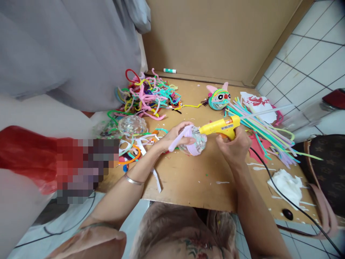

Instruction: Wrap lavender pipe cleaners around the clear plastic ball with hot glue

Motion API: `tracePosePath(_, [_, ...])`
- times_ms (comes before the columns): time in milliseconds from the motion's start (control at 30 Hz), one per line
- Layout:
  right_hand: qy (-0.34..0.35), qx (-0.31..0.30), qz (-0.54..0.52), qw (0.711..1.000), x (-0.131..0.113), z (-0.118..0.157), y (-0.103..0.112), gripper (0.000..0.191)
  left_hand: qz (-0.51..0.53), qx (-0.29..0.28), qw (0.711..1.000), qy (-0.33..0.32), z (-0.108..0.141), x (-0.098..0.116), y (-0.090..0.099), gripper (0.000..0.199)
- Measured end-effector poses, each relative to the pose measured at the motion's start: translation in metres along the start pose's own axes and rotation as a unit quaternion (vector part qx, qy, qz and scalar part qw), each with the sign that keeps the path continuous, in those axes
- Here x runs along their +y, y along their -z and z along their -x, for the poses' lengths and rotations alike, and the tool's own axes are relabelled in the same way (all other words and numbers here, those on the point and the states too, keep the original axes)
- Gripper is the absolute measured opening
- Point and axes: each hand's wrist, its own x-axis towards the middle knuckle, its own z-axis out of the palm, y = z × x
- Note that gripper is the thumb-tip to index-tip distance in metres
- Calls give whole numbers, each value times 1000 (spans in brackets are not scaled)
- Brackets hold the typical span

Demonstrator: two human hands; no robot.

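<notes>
My left hand [181, 133] is closed around a clear, faceted plastic ball [199, 143] above the table. A lilac pipe cleaner [192, 148] wraps part of the ball, and its loose end sticks out to the left past my thumb. My right hand [235, 144] grips a yellow hot glue gun [219, 126] by its handle. The gun's nozzle points left and meets or nearly meets the ball beside the lilac strands; I cannot tell if it touches. A clear glue stick [265, 110] juts from the gun's back end.
A tangled heap of coloured pipe cleaners [148, 93] and another clear ball [132, 125] lie left. Behind stands a decorated ball with eyes and pink ears [219, 97]. Straight pipe cleaners [261, 126], a crumpled tissue [287, 187], the gun's black cord [280, 190] and a brown bag [327, 172] are right.
</notes>
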Motion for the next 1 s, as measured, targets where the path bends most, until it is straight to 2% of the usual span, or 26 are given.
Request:
tracePosePath(300, [0,24,7,1000,-2,-1,3,21,0,-1,1000,4,-1,1,0,65])
tracePosePath(1000, [7,7,26,1000,1,0,2,21,2,-1,1000,-13,0,1,-1,63])
